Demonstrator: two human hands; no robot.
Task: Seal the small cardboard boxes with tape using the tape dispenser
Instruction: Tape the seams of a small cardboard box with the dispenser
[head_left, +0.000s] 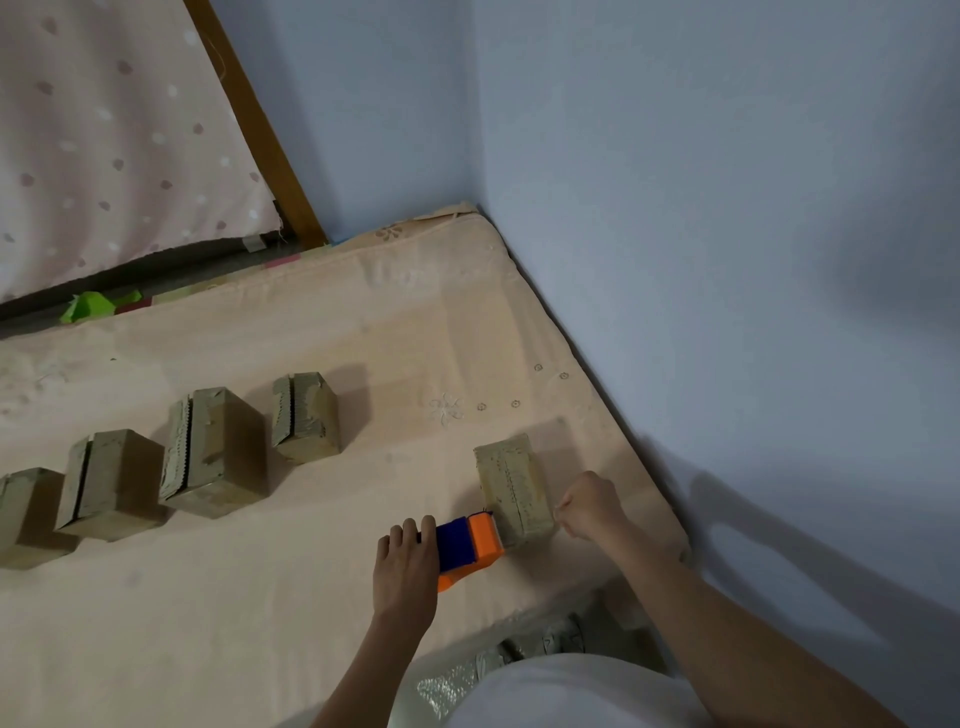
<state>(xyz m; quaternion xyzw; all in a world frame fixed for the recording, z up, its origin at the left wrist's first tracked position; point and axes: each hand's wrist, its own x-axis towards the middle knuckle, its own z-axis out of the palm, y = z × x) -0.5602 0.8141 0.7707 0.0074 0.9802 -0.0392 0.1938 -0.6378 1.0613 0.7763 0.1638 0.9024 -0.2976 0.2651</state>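
A small cardboard box (511, 486) lies on the mattress near its right edge, tape along its top. The blue and orange tape dispenser (467, 543) sits against the box's near end. My left hand (408, 566) grips the dispenser's back, fingers curled over the blue part. My right hand (589, 506) rests curled against the box's right side, holding it steady. Several more boxes stand in a row to the left: one (306, 418), a larger one (210, 452), another (106, 483) and one cut off at the frame edge (23, 514).
The peach mattress (311, 597) fills a room corner, with blue walls (727, 260) right and behind. A wooden-framed dotted panel (130, 145) leans at the upper left. Green scraps (93, 306) lie at the mattress's far edge. Crumpled material (540, 644) lies below the near edge.
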